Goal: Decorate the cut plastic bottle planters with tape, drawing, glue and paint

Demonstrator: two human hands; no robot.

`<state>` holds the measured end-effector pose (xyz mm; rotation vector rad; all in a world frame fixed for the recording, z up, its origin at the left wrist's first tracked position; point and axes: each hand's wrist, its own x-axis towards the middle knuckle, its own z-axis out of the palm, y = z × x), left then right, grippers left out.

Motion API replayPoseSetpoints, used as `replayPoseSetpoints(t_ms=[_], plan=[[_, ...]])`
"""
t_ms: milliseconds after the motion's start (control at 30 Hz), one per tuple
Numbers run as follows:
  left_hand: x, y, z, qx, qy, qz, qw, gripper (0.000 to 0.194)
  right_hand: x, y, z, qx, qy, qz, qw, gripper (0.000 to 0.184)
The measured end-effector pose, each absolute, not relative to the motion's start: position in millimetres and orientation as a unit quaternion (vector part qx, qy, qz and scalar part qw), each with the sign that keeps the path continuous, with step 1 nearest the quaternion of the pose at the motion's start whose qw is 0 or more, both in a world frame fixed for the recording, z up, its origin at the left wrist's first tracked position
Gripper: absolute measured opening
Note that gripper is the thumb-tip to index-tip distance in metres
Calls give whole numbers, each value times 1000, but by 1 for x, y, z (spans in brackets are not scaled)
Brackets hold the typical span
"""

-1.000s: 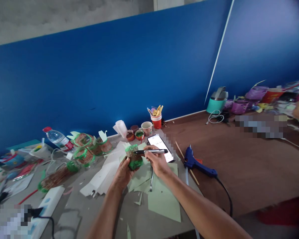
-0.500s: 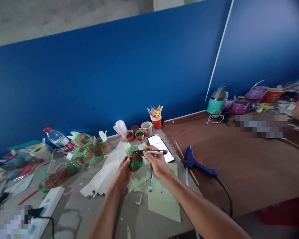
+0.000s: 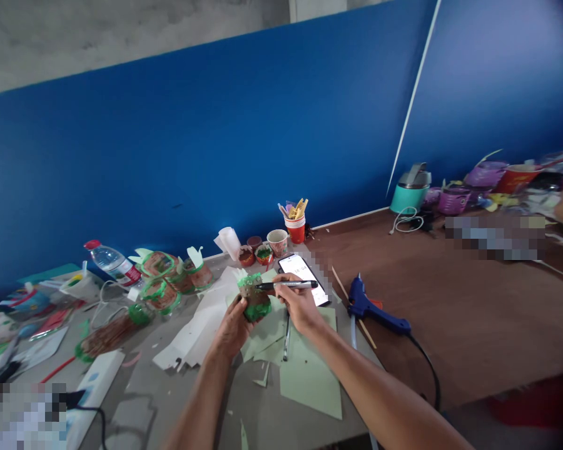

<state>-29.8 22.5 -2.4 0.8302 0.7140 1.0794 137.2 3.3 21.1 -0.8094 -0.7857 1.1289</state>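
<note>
Blue wall (image 3: 206,156), green-brown piece (image 3: 253,299) in left grip (image 3: 232,328)

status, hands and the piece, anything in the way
Left hand gripping green-brown piece. Right hand holding marker, tip at or near it. Pen, green paper lie beneath; nothing seen blocking.

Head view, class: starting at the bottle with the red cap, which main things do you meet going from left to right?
Bottle → left hand → green-and-brown craft piece → right hand → blue glue gun → purple containers.
</note>
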Motion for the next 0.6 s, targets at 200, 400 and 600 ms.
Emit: replayPoseSetpoints(t_ms=[200,400,600], plan=[[-31,27,-8,337,320,505,728,41,141,9,17,-357,-333,508,710,15],[-34,30,-13,339,306,499,737,40,142,8,21,-365,-314,497,722,14],[-35,29,-13,344,317,500,728,32,142,4,26,-333,-331,513,719,18]])
